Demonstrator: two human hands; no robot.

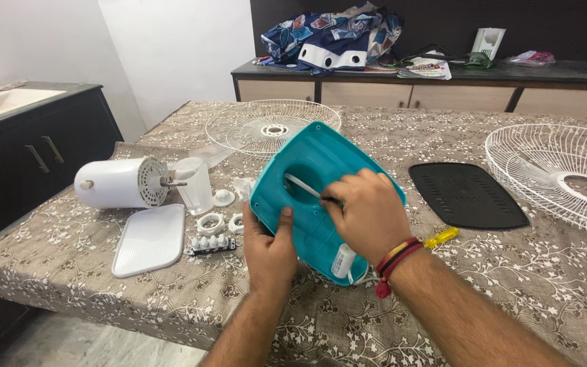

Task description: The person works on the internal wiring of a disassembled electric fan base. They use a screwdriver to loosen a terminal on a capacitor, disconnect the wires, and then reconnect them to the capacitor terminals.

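A teal plastic fan base stands tilted on edge on the table, its hollow underside facing me. My left hand grips its lower left rim, thumb on the inside. My right hand reaches into the base and pinches a thin white wire or rod near the round opening. A small white cylindrical capacitor sits inside the base below my right wrist.
A white fan motor, clear cup, white panel, switch block and small rings lie at left. Fan grilles lie at back and right. A black plate and yellow screwdriver handle lie at right.
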